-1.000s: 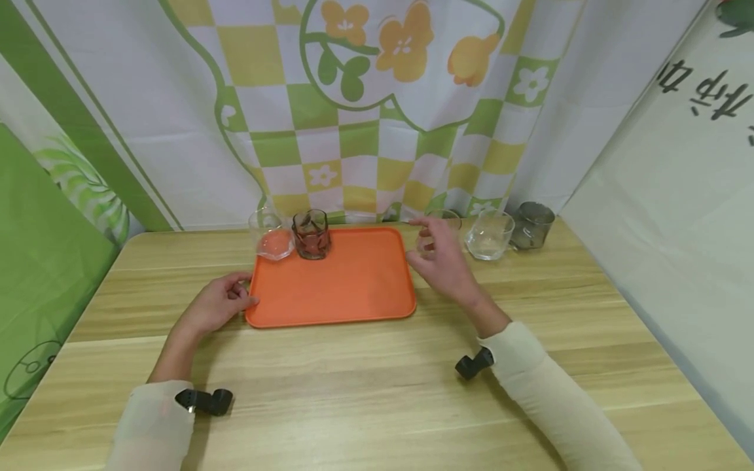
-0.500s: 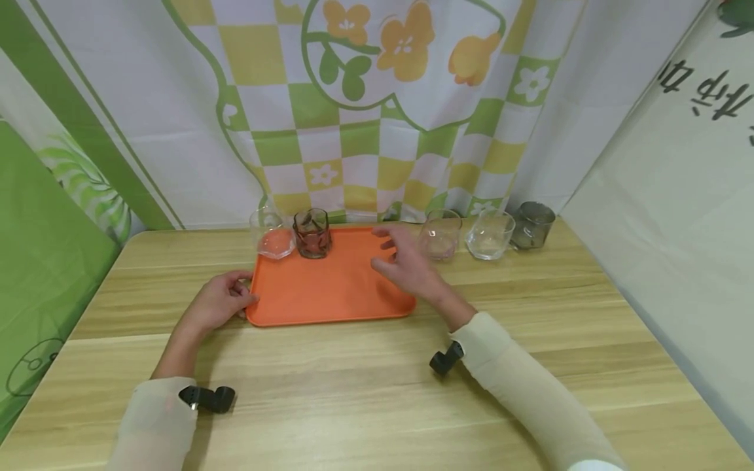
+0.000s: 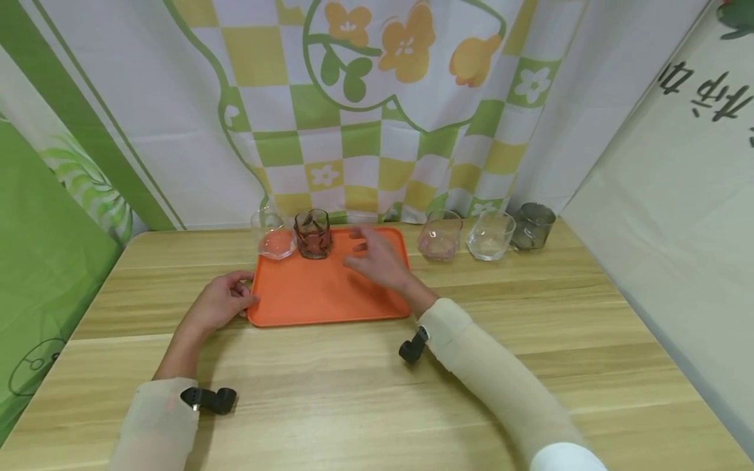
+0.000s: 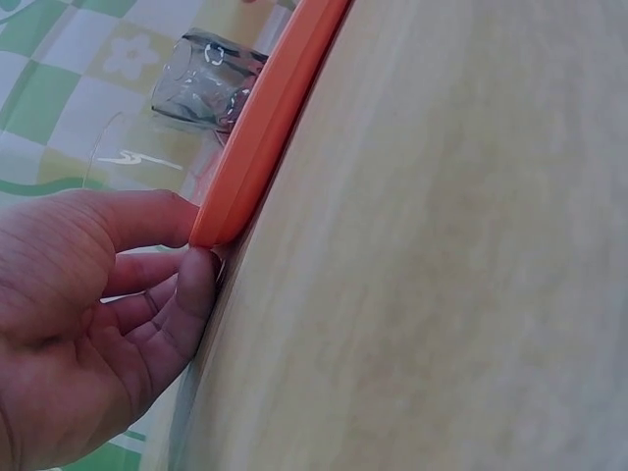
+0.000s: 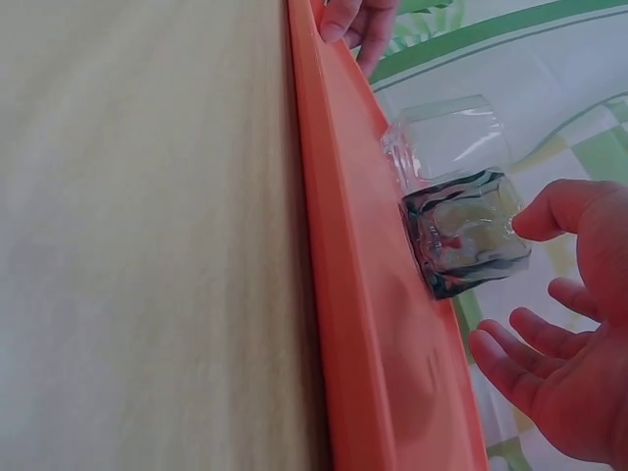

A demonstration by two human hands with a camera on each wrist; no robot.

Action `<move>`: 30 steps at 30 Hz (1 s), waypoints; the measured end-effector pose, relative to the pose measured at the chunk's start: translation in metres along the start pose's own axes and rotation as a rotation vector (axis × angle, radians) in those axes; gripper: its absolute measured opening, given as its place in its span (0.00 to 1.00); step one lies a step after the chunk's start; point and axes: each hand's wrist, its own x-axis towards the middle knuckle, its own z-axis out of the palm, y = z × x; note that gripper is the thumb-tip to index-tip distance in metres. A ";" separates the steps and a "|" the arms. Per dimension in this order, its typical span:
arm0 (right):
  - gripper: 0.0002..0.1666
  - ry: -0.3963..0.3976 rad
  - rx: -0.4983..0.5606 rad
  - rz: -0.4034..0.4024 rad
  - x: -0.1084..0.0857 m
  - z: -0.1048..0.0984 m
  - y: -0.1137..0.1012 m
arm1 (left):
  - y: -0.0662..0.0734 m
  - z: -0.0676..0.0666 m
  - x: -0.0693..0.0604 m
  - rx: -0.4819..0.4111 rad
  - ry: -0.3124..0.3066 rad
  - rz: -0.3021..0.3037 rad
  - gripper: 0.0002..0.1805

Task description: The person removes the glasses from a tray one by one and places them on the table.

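Note:
An orange tray lies on the table with two glasses at its back left: a clear glass and a dark tinted glass. My left hand pinches the tray's left rim; in the left wrist view a fingertip lies against the rim, with other fingers curled below it. My right hand hovers over the right half of the tray, fingers parted and holding nothing. In the right wrist view the same hand faces the dark glass, thumb nearest it; whether they touch is unclear.
Right of the tray, a pinkish clear glass, a clear faceted glass and a grey glass stand in a row along the back edge of the wooden table. A patterned curtain hangs directly behind.
My right hand has moved left from in front of the pinkish glass to above the tray, towards the dark glass. My left hand stays at the tray's rim.

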 end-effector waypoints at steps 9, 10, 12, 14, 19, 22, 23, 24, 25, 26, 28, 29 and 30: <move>0.46 -0.029 0.035 0.027 0.025 0.016 -0.001 | -0.010 -0.003 0.002 -0.079 -0.007 0.010 0.31; 0.47 -0.029 0.032 0.022 0.028 0.017 -0.001 | -0.010 -0.003 0.001 -0.091 -0.007 0.011 0.31; 0.49 -0.025 0.022 0.011 0.034 0.019 0.000 | -0.011 -0.003 0.001 -0.107 -0.006 0.011 0.31; 0.52 -0.020 0.006 0.011 0.038 0.021 -0.001 | -0.010 -0.003 0.000 -0.113 -0.007 0.015 0.32; 0.58 -0.019 -0.006 0.049 0.047 0.025 -0.005 | -0.012 -0.003 0.000 -0.126 -0.002 0.012 0.32; 0.60 -0.034 0.024 0.065 0.051 0.029 -0.009 | -0.014 -0.003 -0.001 -0.141 0.002 0.004 0.32; 0.60 -0.035 0.040 0.066 0.053 0.030 -0.010 | -0.015 -0.003 -0.001 -0.147 0.003 0.001 0.32; 0.61 -0.034 0.060 0.067 0.054 0.032 -0.011 | -0.015 -0.002 -0.001 -0.151 0.001 -0.001 0.32; 0.61 -0.032 0.079 0.067 0.055 0.033 -0.012 | -0.014 -0.002 -0.001 -0.156 0.001 -0.003 0.32; 0.61 -0.031 0.100 0.064 0.056 0.034 -0.012 | -0.014 -0.002 -0.001 -0.159 0.002 -0.004 0.32; 0.60 -0.032 0.151 0.057 0.059 0.036 -0.012 | -0.013 -0.002 0.000 -0.168 0.002 -0.006 0.32; 0.59 -0.033 0.172 0.048 0.060 0.037 -0.012 | -0.013 -0.001 0.000 -0.172 0.002 -0.006 0.32; 0.59 -0.035 0.189 0.045 0.062 0.038 -0.012 | -0.012 -0.001 0.000 -0.173 0.000 -0.004 0.32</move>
